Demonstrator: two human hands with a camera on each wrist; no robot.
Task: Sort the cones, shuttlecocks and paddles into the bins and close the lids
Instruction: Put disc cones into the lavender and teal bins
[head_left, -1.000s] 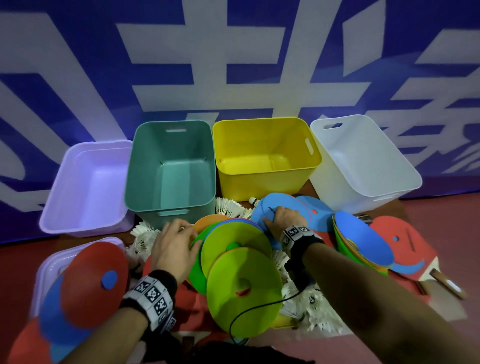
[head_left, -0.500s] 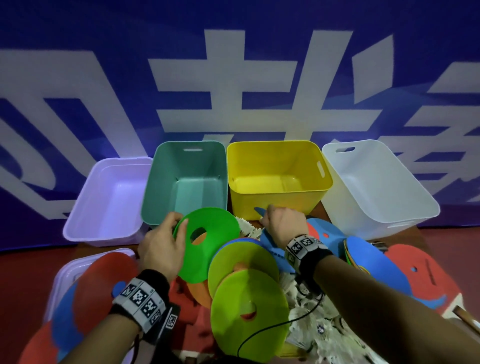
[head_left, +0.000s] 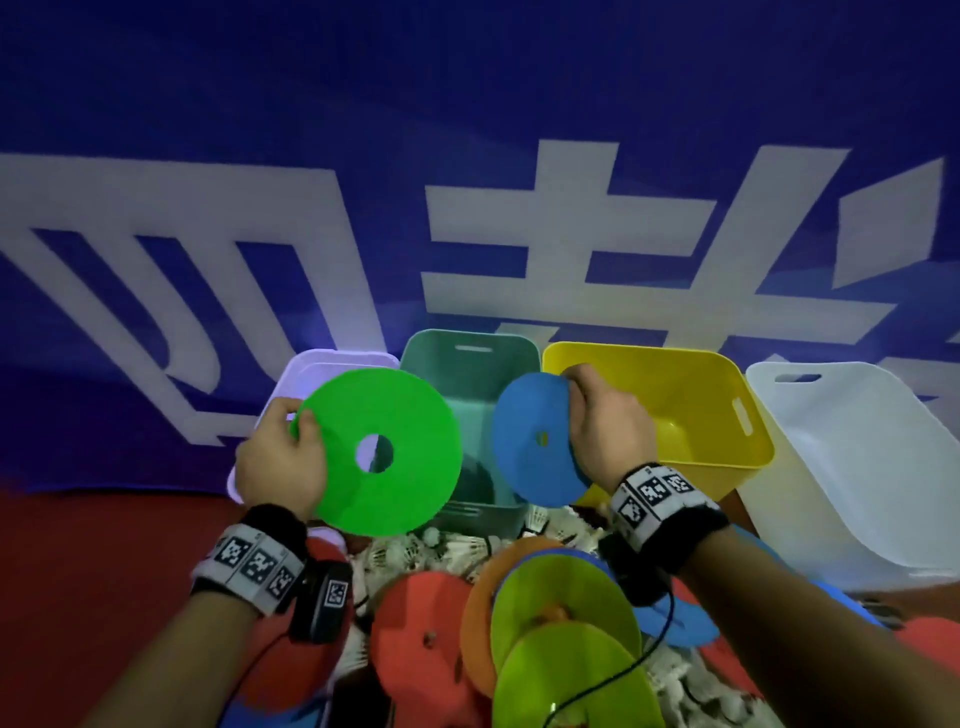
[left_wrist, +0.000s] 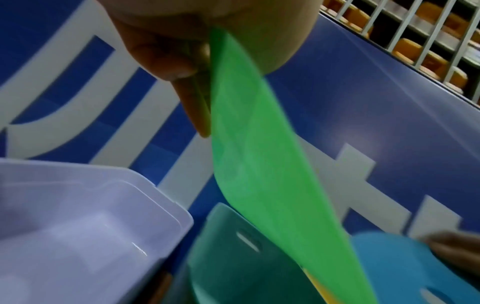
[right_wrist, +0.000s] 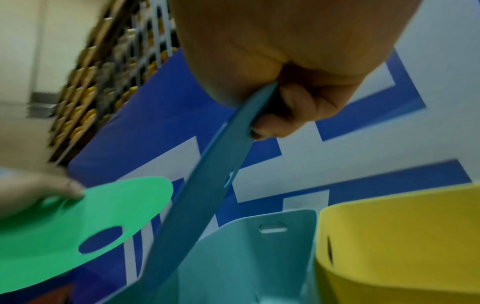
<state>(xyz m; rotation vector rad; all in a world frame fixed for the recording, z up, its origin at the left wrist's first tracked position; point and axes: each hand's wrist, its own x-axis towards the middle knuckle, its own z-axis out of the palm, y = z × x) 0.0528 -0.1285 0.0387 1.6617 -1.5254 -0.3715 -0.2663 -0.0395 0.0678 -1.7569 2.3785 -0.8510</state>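
Note:
My left hand (head_left: 283, 457) pinches the rim of a flat green disc cone (head_left: 382, 449), held upright above the near edge of the lilac bin (head_left: 311, 366) and teal bin (head_left: 470, 364). My right hand (head_left: 605, 426) grips a blue disc cone (head_left: 532, 441) by its edge, over the gap between the teal bin and the yellow bin (head_left: 691, 405). In the left wrist view the green disc cone (left_wrist: 262, 164) hangs from my fingers (left_wrist: 182, 67). The right wrist view has the blue disc cone (right_wrist: 207, 185) edge-on above the teal bin (right_wrist: 249, 257).
A white bin (head_left: 852, 467) stands at the far right. Below my hands lies a heap of lime-green cones (head_left: 566, 639), an orange cone (head_left: 478, 613), red paddles (head_left: 421, 639) and white shuttlecocks (head_left: 441, 553). A blue banner (head_left: 467, 182) rises behind the bins.
Both hands have risen from the heap toward the bins. The left lifted the green cone higher; the right picked up the blue cone and raised it.

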